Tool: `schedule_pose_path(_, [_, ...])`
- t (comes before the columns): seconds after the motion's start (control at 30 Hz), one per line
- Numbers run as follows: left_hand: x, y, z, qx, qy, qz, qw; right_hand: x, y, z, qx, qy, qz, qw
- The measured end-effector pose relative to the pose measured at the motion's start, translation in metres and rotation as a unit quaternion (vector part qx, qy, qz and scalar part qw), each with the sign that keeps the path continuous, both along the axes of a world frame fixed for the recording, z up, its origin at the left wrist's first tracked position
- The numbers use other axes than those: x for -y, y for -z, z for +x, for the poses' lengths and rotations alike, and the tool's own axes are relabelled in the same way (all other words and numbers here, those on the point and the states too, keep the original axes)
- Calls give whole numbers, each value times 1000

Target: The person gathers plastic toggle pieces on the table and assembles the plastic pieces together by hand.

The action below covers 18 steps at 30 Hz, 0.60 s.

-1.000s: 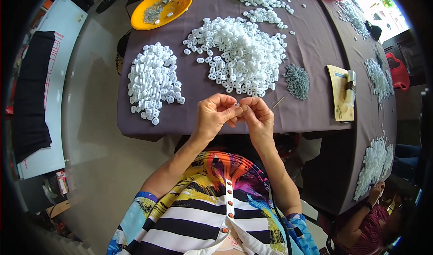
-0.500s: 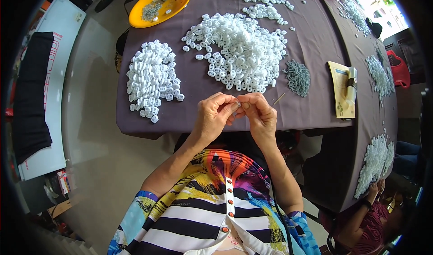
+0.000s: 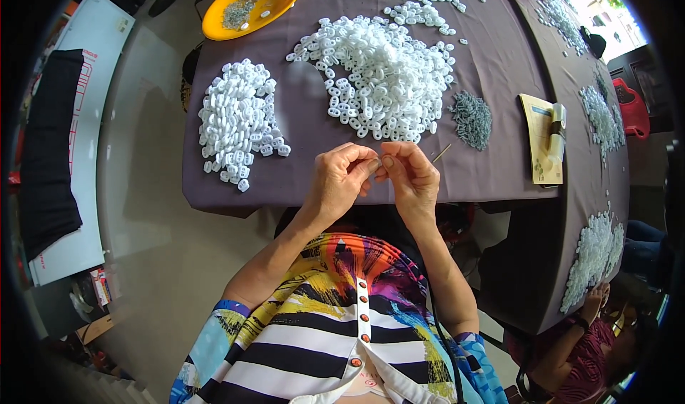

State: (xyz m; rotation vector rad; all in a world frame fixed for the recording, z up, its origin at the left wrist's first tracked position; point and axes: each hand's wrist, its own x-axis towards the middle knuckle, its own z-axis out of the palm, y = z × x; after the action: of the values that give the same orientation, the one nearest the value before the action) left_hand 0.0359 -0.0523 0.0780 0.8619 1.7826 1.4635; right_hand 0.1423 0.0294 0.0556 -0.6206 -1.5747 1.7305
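My left hand [image 3: 344, 175] and my right hand [image 3: 412, 179] meet fingertip to fingertip just above the table's near edge. Thumb and index finger are pinched on each; the tiny thing between them is too small to make out. Beyond them spreads a large heap of small white oval plastic pieces [image 3: 389, 76] with holes. To the left lies a second heap of white pieces [image 3: 235, 118]. Right of my right hand are a pile of small grey screw-like parts [image 3: 471, 120] and a thin rod [image 3: 442, 153] lying on the tablecloth.
A yellow-orange plate [image 3: 214, 24] with grey bits and a few white pieces stands far left. A yellowish booklet [image 3: 536, 129] bears a clear cylindrical container [image 3: 556, 134]. On the adjoining table at right are more white heaps [image 3: 591, 258], with a co-worker's hand [image 3: 594, 303] at the nearest.
My fingertips stay pinched together in nearly the same place, with my right fingers shifted slightly. The surroundings sit slightly higher in view; the heaps look unchanged.
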Motion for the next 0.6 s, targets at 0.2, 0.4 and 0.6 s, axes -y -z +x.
schedule_pose_path(0.2, [-4, 1, 0, 66, 0, -15, 998, 1, 5, -3, -15, 31, 35, 999])
schedule_pose_path(0.4, [-3, 14, 1, 96, -21, 23, 995, -1, 11, -6, 29, 36, 118, 992])
schedule_pose_path(0.6, [3, 38, 1, 150, -46, 26, 987, 6, 30, -10, 4, 34, 17, 999])
